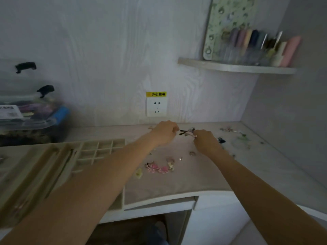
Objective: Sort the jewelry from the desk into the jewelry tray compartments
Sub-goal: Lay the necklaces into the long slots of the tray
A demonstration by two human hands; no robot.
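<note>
- While reaching toward the back of the desk (pixel 203 181), just below the wall socket (pixel 156 106): left hand (pixel 163 132) curling its fingers and pinching one end of a small black-and-white jewelry piece (pixel 187 132); right hand (pixel 206 141) clenching round the other end, fingers folded under.
- Lying left of the socket and nearer the desk's front edge: a beige jewelry tray (pixel 104 150), showing a grid of small square compartments and several long slots; contents too blurred to be telling, the square cells appearing bare.
- Sitting on the desk below the socket, between the two forearms: one pink bow-chain piece (pixel 157 169), one pale yellow piece (pixel 139 173), two small silver rings (pixel 192 153) lying well apart from the tray.
- Scattering right of the socket, toward the side wall: a dark blue piece (pixel 221 140) and several pale green bits (pixel 242 137), count unclear.
- Standing far left of the socket: one clear lidded storage box (pixel 30 119) holding blurred coloured items.
- Hanging above and right of the socket: one corner shelf (pixel 235 68) carrying a row of coloured bottles.
</note>
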